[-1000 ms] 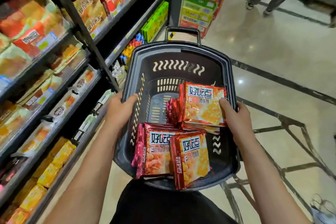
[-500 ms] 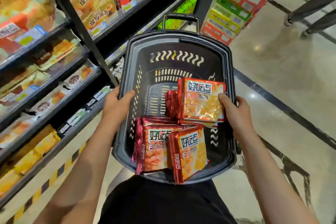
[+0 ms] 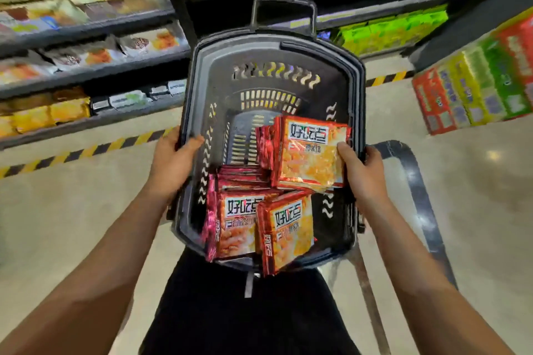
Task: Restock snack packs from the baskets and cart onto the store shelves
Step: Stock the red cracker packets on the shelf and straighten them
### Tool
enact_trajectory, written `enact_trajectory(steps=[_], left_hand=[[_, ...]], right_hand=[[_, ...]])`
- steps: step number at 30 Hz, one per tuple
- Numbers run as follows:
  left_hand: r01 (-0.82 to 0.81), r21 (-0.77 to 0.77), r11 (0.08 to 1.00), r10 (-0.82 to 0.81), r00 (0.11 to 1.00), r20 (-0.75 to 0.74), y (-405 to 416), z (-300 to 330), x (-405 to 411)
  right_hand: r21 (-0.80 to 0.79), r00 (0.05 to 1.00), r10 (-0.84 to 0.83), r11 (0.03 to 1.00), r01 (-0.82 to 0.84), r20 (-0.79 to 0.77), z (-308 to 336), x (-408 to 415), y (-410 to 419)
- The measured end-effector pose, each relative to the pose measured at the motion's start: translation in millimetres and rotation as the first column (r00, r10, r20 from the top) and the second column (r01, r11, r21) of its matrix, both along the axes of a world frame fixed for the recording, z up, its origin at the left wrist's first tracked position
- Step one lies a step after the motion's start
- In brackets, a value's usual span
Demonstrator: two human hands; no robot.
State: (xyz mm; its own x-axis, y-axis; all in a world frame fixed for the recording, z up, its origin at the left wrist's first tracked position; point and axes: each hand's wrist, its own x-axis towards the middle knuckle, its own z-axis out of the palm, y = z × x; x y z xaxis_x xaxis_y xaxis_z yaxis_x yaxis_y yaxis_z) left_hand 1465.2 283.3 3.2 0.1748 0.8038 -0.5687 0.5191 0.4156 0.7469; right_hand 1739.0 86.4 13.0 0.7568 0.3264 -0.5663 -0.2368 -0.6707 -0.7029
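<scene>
Person is holding a dark basket (image 3: pixel 271 60) w/ both hands: left hand (image 3: pixel 173 161) is gripping its left rim, right hand (image 3: pixel 362 170) is gripping the right rim, thumb resting on a snack pack (image 3: pixel 310 153). More snack packs (image 3: pixel 259 225) are lying at basket's near end. Stocked shelves (image 3: pixel 92 69) are standing far left, just beyond.

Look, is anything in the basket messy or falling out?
A bit messy. The snack packs lie jumbled, and the nearest pack pokes over the basket rim. The right hand thumb presses the top pack.
</scene>
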Motion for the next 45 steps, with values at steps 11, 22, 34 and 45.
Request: enact_trajectory(steps=[11,22,34,45], left_hand=[[-0.168,-0.179,0.969,0.167,0.986,-0.021,17.7,-169.7,19.2],[-0.218,-0.238,0.946,0.199,0.975,-0.102,34.5,-324.0,25.3],[-0.139,-0.277,0.951,0.088,0.978,-0.19,35.2,-365.9,22.1],[0.374,0.09,0.923,-0.275,0.805,-0.526,-51.4,-308.0,77.5]], right_hand=[[-0.099,0.979,0.194,0.975,-0.199,-0.06,-171.5,55.2,74.9],[-0.106,0.955,0.279,0.951,-0.29,-0.103,-325.6,71.4,115.3],[-0.124,0.947,0.263,0.95,-0.288,-0.183,-378.1,76.3,104.4],[-0.261,0.881,0.47,0.845,-0.467,-0.054,-354.3,69.8,103.0]])
